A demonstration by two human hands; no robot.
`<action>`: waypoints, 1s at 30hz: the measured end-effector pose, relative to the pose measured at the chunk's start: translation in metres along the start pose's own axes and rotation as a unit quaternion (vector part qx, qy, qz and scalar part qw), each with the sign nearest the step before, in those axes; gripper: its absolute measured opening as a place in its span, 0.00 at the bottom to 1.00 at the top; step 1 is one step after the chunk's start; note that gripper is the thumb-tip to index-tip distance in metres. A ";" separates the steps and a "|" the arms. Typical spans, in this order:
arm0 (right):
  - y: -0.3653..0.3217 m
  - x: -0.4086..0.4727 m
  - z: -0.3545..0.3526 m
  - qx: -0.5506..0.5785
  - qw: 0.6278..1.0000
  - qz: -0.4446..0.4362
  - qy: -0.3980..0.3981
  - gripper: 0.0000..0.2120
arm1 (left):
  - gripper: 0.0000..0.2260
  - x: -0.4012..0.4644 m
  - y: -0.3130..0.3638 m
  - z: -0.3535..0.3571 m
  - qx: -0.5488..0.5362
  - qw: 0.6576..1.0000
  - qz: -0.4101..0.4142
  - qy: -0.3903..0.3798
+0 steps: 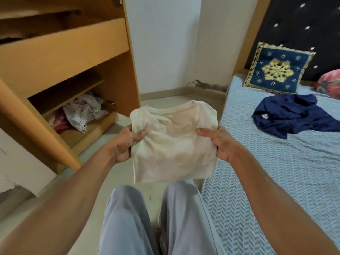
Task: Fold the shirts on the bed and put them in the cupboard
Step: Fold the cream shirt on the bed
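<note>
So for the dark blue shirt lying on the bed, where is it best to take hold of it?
The blue shirt lies crumpled on the bed. Probably pinch its raised upper folds, coming from above on the near bed edge; no collar or shoulders can be told apart.

Lighting: soft, even, moderately bright; source not determinable. Shadows: faint, deepest inside the cupboard (60, 52) shelves at far left. Glare: none noted. Blur: motion softness throughout, detail smeared. Distortion: wide-angle bending observed at the edges, the cupboard tilted.
</note>
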State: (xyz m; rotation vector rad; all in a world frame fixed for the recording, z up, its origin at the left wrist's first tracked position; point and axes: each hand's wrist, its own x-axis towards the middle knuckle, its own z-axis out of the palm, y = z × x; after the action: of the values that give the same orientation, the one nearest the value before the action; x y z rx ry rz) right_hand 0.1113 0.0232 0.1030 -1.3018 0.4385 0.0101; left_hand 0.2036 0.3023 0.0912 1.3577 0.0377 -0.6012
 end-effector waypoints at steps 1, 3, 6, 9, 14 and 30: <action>0.001 0.018 0.006 0.002 1.000 0.009 -0.003 0.13 | 0.16 0.017 0.002 -0.009 -0.004 1.000 -0.005 0.002; 0.000 0.051 0.017 0.008 1.000 0.019 -0.008 0.11 | 0.18 0.047 0.008 -0.024 -0.009 1.000 -0.009 0.008; -0.004 0.107 0.031 0.002 0.999 0.026 -0.018 0.13 | 0.17 0.097 0.019 -0.044 -0.008 1.000 -0.018 0.008; -0.016 0.155 0.042 -0.003 0.999 0.025 -0.033 0.15 | 0.16 0.135 0.038 -0.060 -0.011 1.000 -0.024 0.011; -0.073 0.187 0.075 0.009 0.998 0.037 -0.050 0.16 | 0.21 0.152 0.109 -0.069 -0.017 0.999 -0.036 0.033; -0.383 0.143 0.181 -0.003 0.990 0.091 -0.110 0.17 | 0.15 0.035 0.435 -0.031 -0.015 0.993 -0.071 0.094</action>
State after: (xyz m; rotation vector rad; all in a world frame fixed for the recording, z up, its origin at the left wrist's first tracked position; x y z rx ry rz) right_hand 0.3943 0.0518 0.4478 -1.2463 0.3671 0.3056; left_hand 0.4278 0.3550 0.4629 1.3862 0.2958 -0.5870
